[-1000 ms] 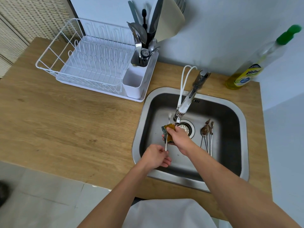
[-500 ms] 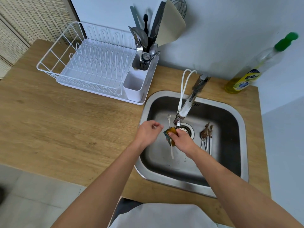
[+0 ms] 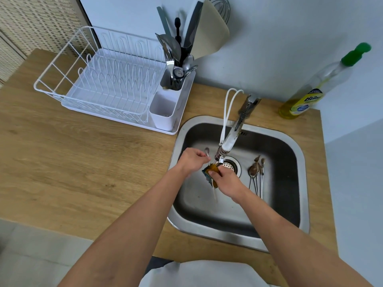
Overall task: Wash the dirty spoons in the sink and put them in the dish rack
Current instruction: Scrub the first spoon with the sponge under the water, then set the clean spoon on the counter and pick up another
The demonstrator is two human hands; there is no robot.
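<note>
Spoon (image 3: 207,152) in the sink (image 3: 298,154), long axis running front-to-back: bowl points toward the back wall, handle toward the front rim and tilted slightly right, its tip showing below the sponge (image 3: 211,171). Left hand (image 3: 191,160) is closed, fingers pinching the spoon just below the bowl. Right hand (image 3: 224,180) is closed around the sponge, which wraps the spoon's mid-shaft, right under the tap (image 3: 230,139) and beside the drain (image 3: 231,165). Dirty spoons (image 3: 257,175) lie bunched on the sink floor right of the drain, bowls to the back, handles to the front. Rack (image 3: 107,83) sits at the counter's (image 3: 72,158) back left, touching nothing in the sink; its caddy holds utensils (image 3: 176,56). Soap bottle (image 3: 315,88) stands at the back right corner. Wood-look counter, pale wall, grey tile floor at the lower left.
</note>
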